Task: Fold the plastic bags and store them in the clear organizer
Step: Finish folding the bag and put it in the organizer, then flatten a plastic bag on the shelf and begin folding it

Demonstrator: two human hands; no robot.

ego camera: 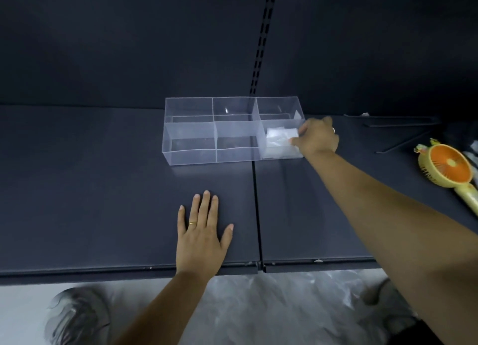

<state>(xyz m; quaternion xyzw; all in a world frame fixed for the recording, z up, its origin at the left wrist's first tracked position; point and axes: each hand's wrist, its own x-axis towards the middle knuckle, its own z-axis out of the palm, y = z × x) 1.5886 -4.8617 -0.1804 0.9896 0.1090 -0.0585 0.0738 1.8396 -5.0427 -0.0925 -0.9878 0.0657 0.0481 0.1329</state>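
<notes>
At two o'clock the right hand (319, 137) pinches a folded white plastic bag (280, 137) into the clear compartmented organizer (190, 135), left hand (201, 231) flat-fingered, likely bracing.

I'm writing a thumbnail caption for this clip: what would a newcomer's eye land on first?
The clear organizer stands out against the dark shelf, and the right hand holds a white folded plastic bag in its near right compartment. The left hand lies flat on the shelf in front, and an orange and yellow handheld fan sits at the far right.
</notes>
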